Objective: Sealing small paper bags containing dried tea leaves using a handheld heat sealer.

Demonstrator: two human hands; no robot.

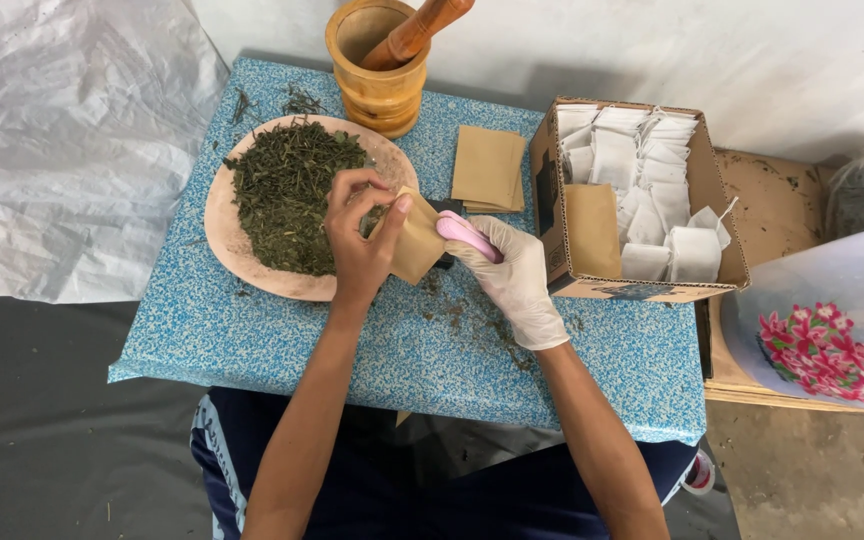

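Note:
My bare left hand (360,240) pinches a small brown paper pouch (418,243) at its left edge, holding it above the table beside the plate. My right hand (514,275), in a white glove, grips a pink scoop (467,236) whose tip meets the pouch's right side. A round pinkish plate (237,255) heaped with dried green leaves (287,190) lies just left of my left hand. Something dark sits under the pouch, mostly hidden.
A wooden mortar (380,85) with a pestle (422,28) stands at the back. Brown pouches (489,168) lie stacked beside a cardboard box (552,225) of white sachets (652,180). Leaf crumbs dot the blue speckled tabletop (252,340). White plastic sheeting (62,140) lies left.

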